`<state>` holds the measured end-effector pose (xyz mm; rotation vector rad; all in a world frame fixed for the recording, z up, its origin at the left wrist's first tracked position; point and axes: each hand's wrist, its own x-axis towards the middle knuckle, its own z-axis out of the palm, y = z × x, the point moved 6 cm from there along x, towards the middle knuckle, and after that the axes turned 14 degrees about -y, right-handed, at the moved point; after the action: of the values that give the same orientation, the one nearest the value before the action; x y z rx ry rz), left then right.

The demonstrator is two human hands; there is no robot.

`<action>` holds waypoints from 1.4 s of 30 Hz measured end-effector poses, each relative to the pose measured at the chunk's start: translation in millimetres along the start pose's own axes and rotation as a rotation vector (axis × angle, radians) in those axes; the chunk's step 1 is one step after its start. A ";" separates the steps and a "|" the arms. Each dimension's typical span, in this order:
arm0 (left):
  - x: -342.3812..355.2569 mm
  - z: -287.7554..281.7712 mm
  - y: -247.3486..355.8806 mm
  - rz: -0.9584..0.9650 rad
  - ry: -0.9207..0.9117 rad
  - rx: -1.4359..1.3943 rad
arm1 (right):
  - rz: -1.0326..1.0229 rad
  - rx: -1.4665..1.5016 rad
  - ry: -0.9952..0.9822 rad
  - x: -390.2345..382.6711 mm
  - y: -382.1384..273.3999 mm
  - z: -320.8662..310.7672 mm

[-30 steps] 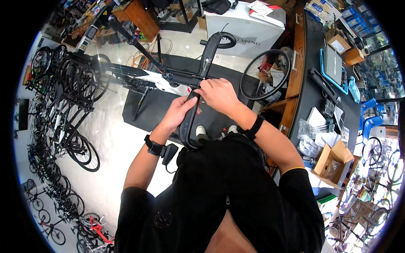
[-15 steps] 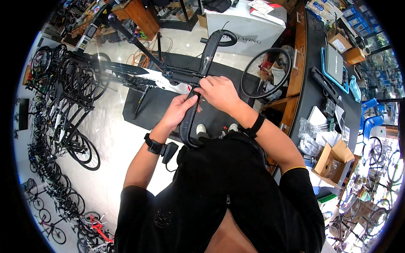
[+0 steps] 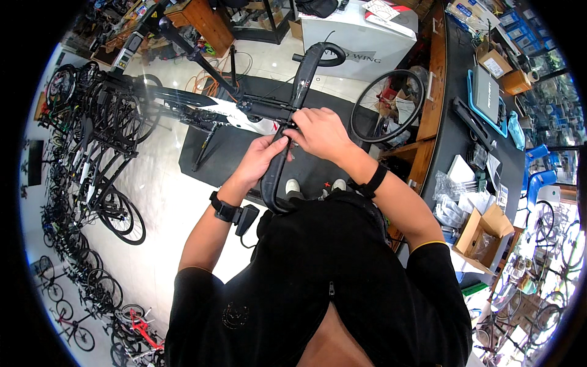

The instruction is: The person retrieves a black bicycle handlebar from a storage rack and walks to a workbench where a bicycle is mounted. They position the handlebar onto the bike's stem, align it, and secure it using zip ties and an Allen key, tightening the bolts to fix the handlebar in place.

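The black drop handlebar (image 3: 304, 73) is set in front of the body, running from far to near, and appears joined at its middle to the white-and-black bicycle (image 3: 247, 122) on the left. Its near half is gripped by the left hand (image 3: 262, 161); just beyond, near the middle, the bar is clasped by the right hand (image 3: 321, 134), the two hands being held close together. Whatever is pinched beneath the right fingers is hidden. The bar is judged already mounted; how much is left to be done cannot be told.
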<state>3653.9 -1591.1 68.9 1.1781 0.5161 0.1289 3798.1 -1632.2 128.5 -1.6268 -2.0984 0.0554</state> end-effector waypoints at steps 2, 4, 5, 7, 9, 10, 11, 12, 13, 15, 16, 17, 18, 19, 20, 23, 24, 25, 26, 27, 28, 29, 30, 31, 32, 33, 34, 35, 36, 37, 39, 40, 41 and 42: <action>-0.2 1.3 0.9 -0.003 -0.007 0.005 | -0.026 0.004 -0.028 2.5 1.3 5.2; 1.0 1.7 2.0 0.005 -0.018 0.014 | 0.015 -0.009 -0.075 -0.4 4.0 7.0; 0.8 1.7 2.7 0.003 -0.016 0.014 | 0.035 -0.017 -0.098 -0.5 4.9 7.4; 0.0 2.5 3.8 0.000 -0.012 0.013 | -0.055 0.005 0.034 2.3 -1.7 0.0; 0.2 1.4 3.0 -0.001 -0.021 0.018 | -0.045 0.004 0.026 2.3 -1.4 1.8; 0.3 0.3 3.2 0.000 -0.024 0.022 | 0.008 -0.009 -0.043 3.0 1.8 6.5; 0.6 0.2 2.4 0.006 -0.022 0.016 | 0.061 -0.022 -0.113 3.2 5.2 10.9; 1.0 0.7 0.8 0.012 -0.021 0.009 | 0.059 -0.029 -0.093 1.5 5.0 9.0; 1.1 1.0 -0.6 0.018 -0.018 0.001 | 0.057 -0.034 -0.075 -0.8 3.0 4.7; 0.6 1.0 0.8 0.021 -0.017 -0.006 | 0.021 -0.044 -0.044 -0.5 1.3 2.8; 0.6 1.2 0.9 0.021 -0.018 -0.010 | -0.010 -0.048 -0.031 0.8 1.9 4.6; 1.1 0.9 0.4 0.022 -0.019 -0.004 | -0.041 -0.052 -0.017 0.8 1.4 6.0; 1.9 0.5 -0.2 0.023 -0.020 0.001 | -0.010 -0.045 -0.048 -0.3 3.6 9.5; 2.1 -0.2 -0.4 0.025 -0.019 0.008 | 0.019 -0.038 -0.079 -0.3 4.8 12.1; 2.1 -0.1 -0.6 0.030 -0.016 -0.003 | 0.048 -0.031 -0.109 -0.3 6.2 14.3; 1.4 1.0 -1.6 0.028 -0.016 -0.015 | -0.056 -0.022 0.073 -0.2 -3.5 1.9; 1.5 0.6 1.0 0.016 -0.023 -0.004 | -0.024 -0.023 0.019 -0.2 -0.8 6.9; 1.3 0.4 2.8 0.005 -0.030 0.011 | 0.007 -0.025 -0.032 0.4 2.4 11.1; 0.9 0.9 2.8 0.007 -0.029 0.002 | 0.039 -0.026 -0.084 0.2 5.2 14.8; 0.7 1.8 2.5 0.008 -0.029 -0.006 | 0.087 -0.012 -0.150 -2.0 8.3 18.9; 0.4 2.0 2.0 0.011 -0.027 -0.016 | 0.053 -0.006 -0.073 -1.0 4.5 10.9; -0.3 1.5 1.5 0.019 -0.025 -0.018 | 0.020 -0.001 0.003 0.5 0.5 1.6; -1.0 0.8 0.4 0.027 -0.023 -0.020 | -0.013 0.005 0.079 0.5 -2.6 -4.9; 0.1 1.0 0.3 0.034 -0.027 -0.021 | -0.047 -0.038 0.080 1.2 -3.1 -4.1; 0.7 1.0 -0.3 0.033 -0.027 -0.024 | -0.082 -0.081 0.080 2.8 -2.4 -1.4; 0.9 1.1 -0.9 0.032 -0.028 -0.027 | -0.116 -0.125 0.080 2.9 -3.0 1.5; 3.2 0.5 0.6 0.034 -0.030 -0.026 | -0.084 -0.116 0.059 2.8 0.1 4.9; 3.7 1.3 1.1 0.026 -0.028 -0.023 | -0.051 -0.107 0.039 1.1 1.7 8.5; 2.3 3.2 1.0 0.018 -0.027 -0.019 | -0.019 -0.099 0.019 -1.6 3.6 11.3; 1.9 4.0 0.9 0.013 -0.022 -0.017 | 0.009 -0.102 -0.046 -2.7 3.2 10.3; 3.1 2.1 1.3 0.030 -0.028 -0.018 | -0.068 -0.082 0.055 0.9 -0.9 2.6; 3.4 0.7 -0.3 0.034 -0.030 -0.019 | -0.104 -0.067 0.105 1.6 -3.2 -0.3; 4.9 -0.2 -2.0 0.051 -0.040 -0.028 | -0.133 -0.098 0.111 2.4 -4.5 -1.5; 4.1 0.3 -5.5 0.030 -0.037 -0.036 | -0.095 -0.094 0.071 1.9 -2.3 0.5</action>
<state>3656.7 -1592.0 62.7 1.1509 0.4617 0.1415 3795.4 -1631.0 129.5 -1.5561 -2.1493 -0.1325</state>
